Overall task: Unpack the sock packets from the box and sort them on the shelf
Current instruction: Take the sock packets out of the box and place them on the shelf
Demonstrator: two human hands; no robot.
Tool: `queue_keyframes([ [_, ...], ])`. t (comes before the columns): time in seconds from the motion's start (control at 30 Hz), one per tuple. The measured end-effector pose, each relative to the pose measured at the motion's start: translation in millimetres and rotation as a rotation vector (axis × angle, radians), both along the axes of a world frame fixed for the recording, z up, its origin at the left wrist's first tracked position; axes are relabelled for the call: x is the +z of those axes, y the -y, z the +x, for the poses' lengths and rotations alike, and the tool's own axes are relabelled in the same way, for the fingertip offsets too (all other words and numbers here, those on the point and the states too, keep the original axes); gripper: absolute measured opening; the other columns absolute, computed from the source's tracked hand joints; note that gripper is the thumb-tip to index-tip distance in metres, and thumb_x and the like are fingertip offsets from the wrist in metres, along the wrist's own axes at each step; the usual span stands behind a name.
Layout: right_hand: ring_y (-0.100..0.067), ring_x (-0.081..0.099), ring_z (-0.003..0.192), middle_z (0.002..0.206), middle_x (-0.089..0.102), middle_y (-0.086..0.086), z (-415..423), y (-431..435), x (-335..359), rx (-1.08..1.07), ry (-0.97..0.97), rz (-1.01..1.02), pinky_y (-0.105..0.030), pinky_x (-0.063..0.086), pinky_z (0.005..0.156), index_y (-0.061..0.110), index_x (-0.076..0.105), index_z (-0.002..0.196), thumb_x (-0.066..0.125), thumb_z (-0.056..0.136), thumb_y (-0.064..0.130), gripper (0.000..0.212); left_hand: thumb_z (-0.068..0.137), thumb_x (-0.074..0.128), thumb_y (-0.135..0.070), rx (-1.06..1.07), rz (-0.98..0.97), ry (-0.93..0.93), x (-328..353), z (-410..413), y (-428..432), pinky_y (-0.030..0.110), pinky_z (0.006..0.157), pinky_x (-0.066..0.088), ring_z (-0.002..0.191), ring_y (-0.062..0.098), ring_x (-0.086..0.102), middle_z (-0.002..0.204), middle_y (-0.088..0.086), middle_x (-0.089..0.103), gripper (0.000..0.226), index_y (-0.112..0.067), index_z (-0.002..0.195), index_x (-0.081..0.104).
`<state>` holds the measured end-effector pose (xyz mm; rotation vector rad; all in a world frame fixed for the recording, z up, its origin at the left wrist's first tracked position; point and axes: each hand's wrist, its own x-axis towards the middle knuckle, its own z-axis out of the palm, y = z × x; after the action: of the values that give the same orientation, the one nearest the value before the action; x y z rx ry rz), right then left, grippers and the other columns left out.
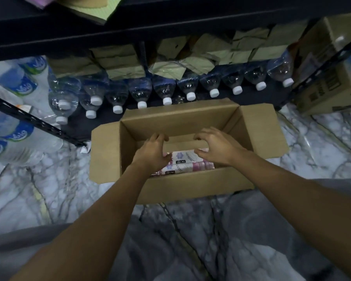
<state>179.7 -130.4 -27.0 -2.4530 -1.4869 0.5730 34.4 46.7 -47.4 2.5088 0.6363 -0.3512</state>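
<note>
An open cardboard box (109, 157) stands on the marble floor in front of a dark shelf (130, 31). Inside it lie white and pink sock packets (185, 161), stacked toward the near wall. My left hand (152, 152) hangs over the box's left half, fingers loosely curled, holding nothing. My right hand (215, 148) hovers over the right half, fingers spread and bent like a claw, just above the packets. Neither hand plainly touches a packet.
A row of water bottles (166, 88) lies on the lowest shelf behind the box, with olive-brown packets (120, 63) stacked behind them. Wrapped bottle packs (12, 82) sit at left. Cardboard cartons (322, 90) stand at right. My knees frame the floor below.
</note>
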Motion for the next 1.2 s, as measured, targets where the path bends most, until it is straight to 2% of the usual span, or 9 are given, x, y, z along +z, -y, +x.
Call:
queue_keyframes([
  [0.1,-0.021,0.05,0.118,0.127,0.057,0.002,8,-9,-26,0.035,-0.039,-0.105,-0.042,0.044,0.097,0.017,0.057,0.124,0.064,0.083,0.038,0.047,0.084,0.072,-0.028,-0.049,-0.007,-0.079,-19,10,-7,0.047,0.095,0.049,0.121,0.031,0.051,0.135,0.006,0.047,0.057,-0.017,0.133,0.047],
  [0.23,-0.022,0.045,0.119,0.128,0.054,0.0,20,-17,-62,0.087,-0.057,-0.239,-0.037,0.042,0.095,0.019,0.055,0.125,0.07,0.078,0.039,0.053,0.082,0.074,-0.026,-0.085,-0.021,-0.167,-46,20,-14,0.043,0.095,0.048,0.124,0.031,0.051,0.138,0.007,0.046,0.06,-0.017,0.135,0.045],
  [0.4,-0.023,0.041,0.117,0.128,0.046,-0.001,27,-26,-97,0.227,0.017,-0.423,-0.041,0.04,0.097,0.022,0.048,0.128,0.073,0.069,0.049,0.069,0.079,0.071,-0.019,-0.025,-0.071,-0.208,-74,13,-19,0.047,0.096,0.048,0.12,0.035,0.053,0.135,0.008,0.044,0.059,-0.016,0.132,0.046],
  [0.53,-0.022,0.036,0.121,0.132,0.038,0.0,20,-33,-112,0.323,0.071,-0.431,-0.037,0.032,0.099,0.022,0.037,0.135,0.075,0.061,0.058,0.091,0.08,0.071,-0.018,0.064,-0.138,-0.174,-84,2,-24,0.047,0.098,0.047,0.117,0.037,0.054,0.134,0.014,0.044,0.057,-0.009,0.131,0.047],
  [0.6,-0.023,0.035,0.122,0.135,0.036,0.0,15,-33,-120,0.33,0.092,-0.423,-0.036,0.031,0.099,0.023,0.032,0.138,0.076,0.061,0.057,0.095,0.081,0.07,-0.017,0.093,-0.163,-0.162,-87,-1,-26,0.047,0.099,0.047,0.117,0.038,0.054,0.132,0.017,0.046,0.055,-0.007,0.13,0.048],
  [0.73,-0.025,0.037,0.121,0.136,0.038,-0.003,11,-35,-133,0.358,0.186,-0.422,-0.036,0.034,0.097,0.02,0.033,0.136,0.077,0.067,0.048,0.087,0.08,0.068,-0.011,0.129,-0.181,-0.135,-90,-6,-28,0.046,0.1,0.046,0.118,0.038,0.053,0.129,0.017,0.047,0.052,-0.007,0.128,0.048],
  [0.9,-0.029,0.041,0.117,0.137,0.04,-0.009,16,-37,-133,0.363,0.227,-0.449,-0.037,0.04,0.096,0.013,0.036,0.137,0.069,0.074,0.018,0.071,0.081,0.066,-0.008,0.152,-0.172,-0.101,-84,-5,-30,0.044,0.1,0.045,0.117,0.038,0.053,0.128,0.017,0.048,0.047,-0.006,0.125,0.05],
  [1.07,-0.036,0.051,0.114,0.137,0.047,-0.015,19,-42,-134,0.354,0.343,-0.432,-0.045,0.046,0.095,0.007,0.038,0.136,0.066,0.081,0.023,0.063,0.083,0.066,-0.009,0.2,-0.167,-0.036,-82,-7,-31,0.039,0.099,0.046,0.115,0.035,0.055,0.128,0.016,0.05,0.044,-0.006,0.125,0.053],
  [1.2,-0.037,0.061,0.102,0.124,0.058,-0.018,22,-49,-120,0.379,0.419,-0.381,-0.047,0.052,0.083,0.002,0.045,0.129,0.057,0.082,0.009,0.048,0.081,0.069,-0.008,0.25,-0.173,0.003,-80,-7,-35,0.04,0.103,0.045,0.119,0.034,0.054,0.134,0.016,0.046,0.051,-0.005,0.129,0.051],
])
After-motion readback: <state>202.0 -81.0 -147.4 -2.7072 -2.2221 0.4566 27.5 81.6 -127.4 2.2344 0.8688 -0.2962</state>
